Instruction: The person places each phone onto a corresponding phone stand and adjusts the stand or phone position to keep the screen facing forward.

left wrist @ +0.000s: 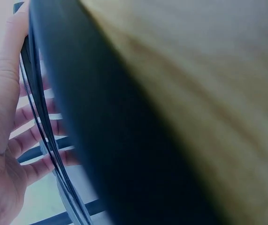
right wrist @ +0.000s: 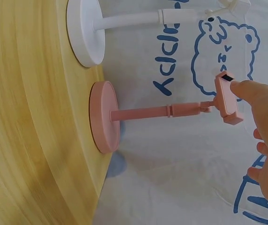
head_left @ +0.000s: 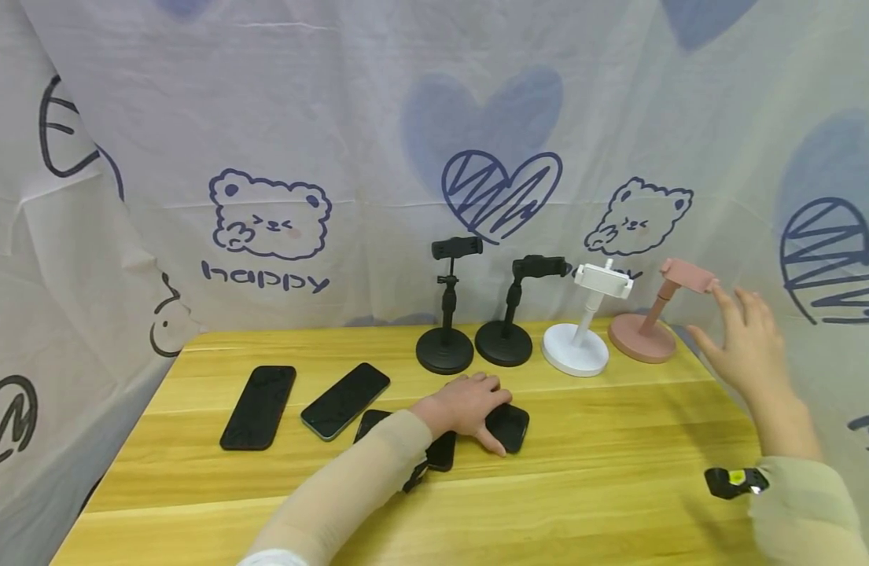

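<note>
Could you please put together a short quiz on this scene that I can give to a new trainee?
1. Count: how many stands are on the table, and in what colours?
2. True or false: the right hand is nearer to the pink stand than to the white stand.
3. Fill in the item and its place in the row: the left hand is over the ______.

Key:
1. Four: two black, one white, one pink.
2. True.
3. Rightmost phone.
</note>
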Tool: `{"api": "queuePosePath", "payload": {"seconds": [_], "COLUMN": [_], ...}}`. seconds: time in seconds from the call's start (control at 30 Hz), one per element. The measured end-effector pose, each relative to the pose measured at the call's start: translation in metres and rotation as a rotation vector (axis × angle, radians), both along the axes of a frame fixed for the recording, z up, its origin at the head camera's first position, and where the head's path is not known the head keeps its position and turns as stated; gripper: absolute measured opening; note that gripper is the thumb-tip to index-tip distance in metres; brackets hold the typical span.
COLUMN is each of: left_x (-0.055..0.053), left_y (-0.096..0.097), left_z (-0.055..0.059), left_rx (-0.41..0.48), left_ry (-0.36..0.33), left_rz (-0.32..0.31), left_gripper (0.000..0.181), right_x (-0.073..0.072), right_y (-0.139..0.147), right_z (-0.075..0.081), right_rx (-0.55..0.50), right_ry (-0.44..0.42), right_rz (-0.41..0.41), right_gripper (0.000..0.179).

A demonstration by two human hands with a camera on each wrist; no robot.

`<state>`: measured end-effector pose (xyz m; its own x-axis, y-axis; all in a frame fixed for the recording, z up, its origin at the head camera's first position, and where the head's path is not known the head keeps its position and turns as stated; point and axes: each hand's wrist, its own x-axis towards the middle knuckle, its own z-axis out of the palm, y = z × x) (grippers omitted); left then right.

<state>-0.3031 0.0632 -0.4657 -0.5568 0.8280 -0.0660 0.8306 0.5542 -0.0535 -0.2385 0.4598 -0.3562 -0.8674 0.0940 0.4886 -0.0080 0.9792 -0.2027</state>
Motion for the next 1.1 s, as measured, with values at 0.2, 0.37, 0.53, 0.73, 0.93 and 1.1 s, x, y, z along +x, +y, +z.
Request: {"api": "queuePosePath", "payload": {"seconds": [0.2,0.37,0.53,0.73,0.93,1.1], "left_x": [-0.001,0.000,0.002,0.004,0.009,0.016], "left_y": [0.000,0.001,0.002,0.004,0.007,0.012], "left_z": [0.001,0.001,0.002,0.002,0.007,0.014], "left_rx": [-0.005,-0.003,0.008,0.033,0.064,0.090], "left_ry": [0.018,0.030,0.043,0.074,0.078,0.092], "left_rz": [0.001,-0.013,-0.025,-0.052,-0.073,-0.094], "left_gripper": [0.092,0.093,0.092,0.091,0.092,0.092], "right_x": [0.003,0.005,0.004,-0.002,-0.010,-0.016], "right_y": [0.002,0.003,0.004,0.003,0.002,0.005], "right_z": [-0.002,-0.003,-0.002,0.003,0.007,0.010], "right_rx": [-0.012,-0.015,-0.012,0.005,0.003,0.005], "right_ry": [-0.017,-0.017,-0.018,-0.041,-0.063,-0.072], "right_rz": [-0.004,-0.011,-0.004,-0.010,-0.022,-0.029], "right_gripper": [0.074,0.075,0.075,0.076,0.079,0.080]}}
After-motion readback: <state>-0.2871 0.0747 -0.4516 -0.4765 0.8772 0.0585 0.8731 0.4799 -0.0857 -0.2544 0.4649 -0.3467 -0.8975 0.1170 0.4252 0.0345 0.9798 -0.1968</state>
